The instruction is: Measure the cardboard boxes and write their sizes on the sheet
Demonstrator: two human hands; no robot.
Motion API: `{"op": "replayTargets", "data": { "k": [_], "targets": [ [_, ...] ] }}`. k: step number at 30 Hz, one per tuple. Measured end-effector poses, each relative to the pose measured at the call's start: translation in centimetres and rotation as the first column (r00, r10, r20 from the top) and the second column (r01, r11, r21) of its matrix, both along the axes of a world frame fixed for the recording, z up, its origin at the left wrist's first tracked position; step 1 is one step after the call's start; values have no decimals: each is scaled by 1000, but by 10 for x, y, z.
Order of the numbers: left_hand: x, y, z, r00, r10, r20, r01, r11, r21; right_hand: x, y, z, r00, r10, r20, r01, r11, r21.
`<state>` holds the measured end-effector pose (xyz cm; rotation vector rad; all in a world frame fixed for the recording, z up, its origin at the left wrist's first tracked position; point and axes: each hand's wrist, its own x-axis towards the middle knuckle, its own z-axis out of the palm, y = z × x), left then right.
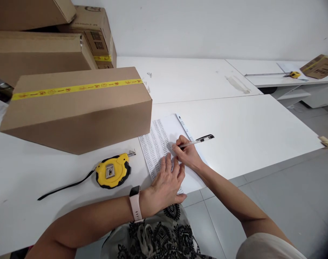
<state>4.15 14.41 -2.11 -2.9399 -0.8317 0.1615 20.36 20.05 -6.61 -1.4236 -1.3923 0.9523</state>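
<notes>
My right hand [187,153] grips a pen [199,139] with a clear barrel and black cap end, its tip side down at the paper sheet [171,130]. Columns of small handwriting or print fill the sheet's left part; other sheets lie under its right edge. Spread flat over the lower part of the sheet is my left hand [167,181], fingers apart. A yellow and black tape measure [113,171] rests left of the paper, its metal end poking out slightly and a black strap trailing left. Behind it lies a long cardboard box [80,108] sealed with yellow printed tape, touching or overlapping the sheet's far left corner.
More cardboard boxes [37,54] are stacked at the back left against the wall. The white table [247,126] runs off to the right. On a farther table sit a second tape measure [295,75], pulled out, and a small box [319,67]. Grey tiled floor lies at the right.
</notes>
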Motion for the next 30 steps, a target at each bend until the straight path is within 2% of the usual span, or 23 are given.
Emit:
{"op": "replayTargets", "data": {
  "k": [12,24,30],
  "targets": [
    [-1,-1,-4,1000,-15,-8,15,998,64,0,1,-2,1000,-3,-12,3,1000,30],
    [-2,-2,-15,999,-29,45,22,989,143,0,1,-1,1000,-6,-3,6,999,48],
    [-2,-2,-15,998,-25,56,18,991,131,2,2,-5,1000,-19,22,18,998,56]
  ]
}}
